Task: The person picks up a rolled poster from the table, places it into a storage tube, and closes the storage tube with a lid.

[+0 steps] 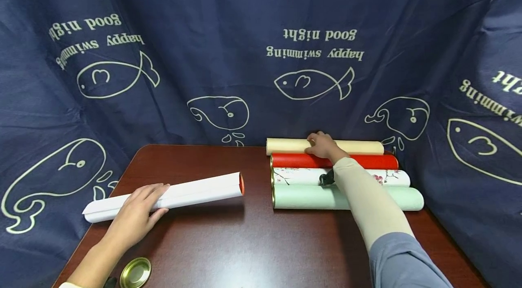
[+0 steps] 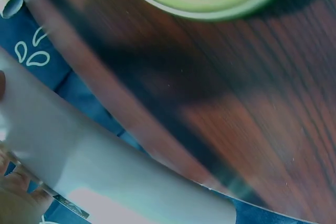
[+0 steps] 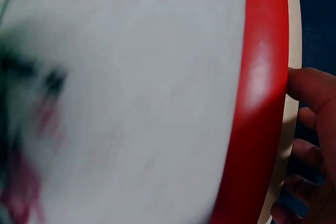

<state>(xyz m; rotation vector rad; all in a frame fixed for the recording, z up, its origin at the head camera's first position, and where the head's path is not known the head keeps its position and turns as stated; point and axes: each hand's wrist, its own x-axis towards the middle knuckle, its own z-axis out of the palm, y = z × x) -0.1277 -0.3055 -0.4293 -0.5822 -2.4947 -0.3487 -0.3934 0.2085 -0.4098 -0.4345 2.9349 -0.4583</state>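
Note:
At the left of the table, my left hand (image 1: 137, 208) grips a rolled white paper (image 1: 204, 192) from above, fingers over its far side and thumb on the near side. An orange-red inside shows at the roll's right end. My right hand (image 1: 324, 146) reaches to the back of the table and holds a cream tube (image 1: 286, 146) around its middle. In the right wrist view, the thumb lies by the border with the red tube (image 3: 260, 77), and the fingers bend over the cream tube's far side. A white flowered tube (image 1: 297, 176) lies under the right forearm.
A pale green tube (image 1: 311, 197) lies nearest in the row of parallel tubes at the right. A round gold lid (image 1: 136, 273) rests by the left wrist. Blue curtain cloth (image 1: 253, 52) with fish drawings stands behind and around the brown table (image 1: 244, 242).

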